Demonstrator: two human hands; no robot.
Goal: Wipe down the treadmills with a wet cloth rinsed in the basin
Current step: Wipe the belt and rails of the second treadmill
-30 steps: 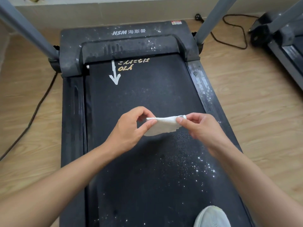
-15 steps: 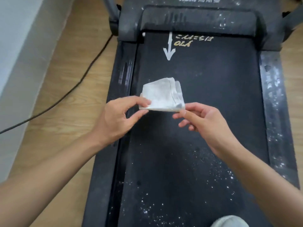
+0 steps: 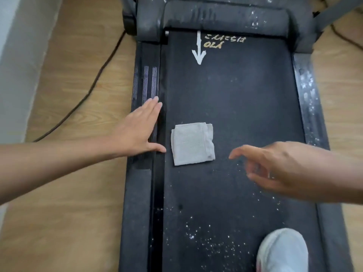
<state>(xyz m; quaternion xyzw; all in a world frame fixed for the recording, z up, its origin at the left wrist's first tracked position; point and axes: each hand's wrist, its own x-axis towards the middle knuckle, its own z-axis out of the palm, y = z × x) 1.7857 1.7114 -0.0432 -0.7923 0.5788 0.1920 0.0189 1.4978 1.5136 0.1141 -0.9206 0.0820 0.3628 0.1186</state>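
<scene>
Rail (image 3: 145, 83): being touched by the left hand (image 3: 137, 132), laid flat and empty.
Cloth (image 3: 191, 144): being left folded on the treadmill belt (image 3: 235, 107), between the hands, untouched.
Right hand (image 3: 275, 167): being held loose, empty, just beside the cloth.
Risk: folds could be dragged open by a one-sided grab.

The treadmill (image 3: 225, 16) stands on a wood floor (image 3: 68, 222). A folded grey cloth (image 3: 191, 144) lies flat on its black belt (image 3: 245, 107). White specks (image 3: 206, 238) dot the belt near a white shoe (image 3: 282, 250). A black cable (image 3: 92, 89) lies on the floor, left of the treadmill.
</scene>
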